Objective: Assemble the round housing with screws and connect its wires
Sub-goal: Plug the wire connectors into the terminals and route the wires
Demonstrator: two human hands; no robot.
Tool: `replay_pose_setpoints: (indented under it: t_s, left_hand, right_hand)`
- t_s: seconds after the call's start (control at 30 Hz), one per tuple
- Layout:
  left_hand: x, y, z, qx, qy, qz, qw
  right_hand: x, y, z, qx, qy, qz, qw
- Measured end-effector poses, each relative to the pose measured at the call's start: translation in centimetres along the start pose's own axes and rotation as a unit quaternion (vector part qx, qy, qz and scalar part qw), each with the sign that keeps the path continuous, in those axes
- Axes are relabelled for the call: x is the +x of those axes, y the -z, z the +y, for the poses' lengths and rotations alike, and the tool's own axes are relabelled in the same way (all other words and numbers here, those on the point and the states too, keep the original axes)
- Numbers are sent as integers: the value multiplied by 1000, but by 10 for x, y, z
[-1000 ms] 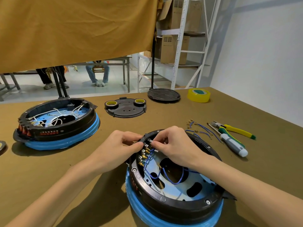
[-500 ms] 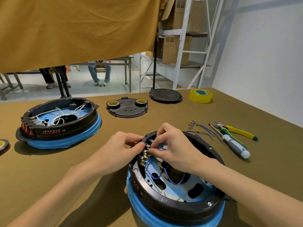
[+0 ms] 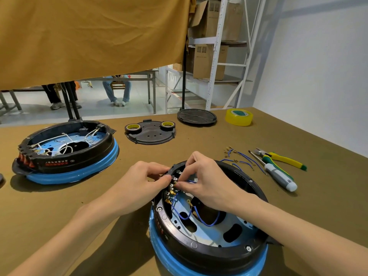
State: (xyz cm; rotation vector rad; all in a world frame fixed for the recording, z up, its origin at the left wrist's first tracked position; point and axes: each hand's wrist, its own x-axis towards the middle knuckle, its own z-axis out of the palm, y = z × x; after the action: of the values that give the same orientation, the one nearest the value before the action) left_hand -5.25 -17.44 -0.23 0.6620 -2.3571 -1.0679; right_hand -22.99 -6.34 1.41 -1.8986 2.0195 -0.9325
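A: Wiring is the step in hand, I think. In the head view, the round housing [image 3: 209, 226] sits on the table [image 3: 199, 140] directly in front of the person, black ring on a blue base, open at the top.

B: And the hands?

A: Both meet at the terminal row [image 3: 171, 189] on the far-left inner wall. The left hand [image 3: 139, 180] has fingers curled, thumb and forefinger pressed on the outside of the rim there, as if to steady it. The right hand [image 3: 207, 182] pinches something small at the terminals, probably the connector of a blue wire [image 3: 199, 216], but the fingertips cover it, so I cannot be sure.

B: Are other wires already connected?

A: Some blue loops run from the terminals across the blue plate inside. More loose blue wires [image 3: 239, 158] lie on the table to the right, near the screwdriver [image 3: 278, 175] and the pliers [image 3: 282, 158].

B: What does the next move need?

A: In my judgement, a straight push of the connector onto its tab while the left hand holds against it. Afterwards another loose wire must be taken. A second housing [image 3: 65, 150] with white wires stands well apart on the left.
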Motion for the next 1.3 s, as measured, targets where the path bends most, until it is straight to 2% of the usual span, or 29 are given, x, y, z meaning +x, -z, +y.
replay_pose_setpoints:
  t_s: [0.23,0.4,0.6,0.83,0.93,1.3]
  left_hand:
    - [0,3,3,15,21,0,1000]
    - [2,6,2,58,53,34,996]
    - [0,5,3,2,46,-5,999]
    - [-2,5,3,11,33,3,999]
    - [-2,6,1,32,24,9,999]
    - [0,7,-2,3,2,-15,1000]
  right_hand:
    - [-8,10,10,-1,1,8,1000]
    - [-5,10,11,18,14,17,1000]
    - [-4,8,14,23,20,20,999]
    - [-5,9,16,-10,-31,18,999]
    - [-4,8,15,-23,-24,17,999]
    - [-4,8,16,-11,-10,18,1000]
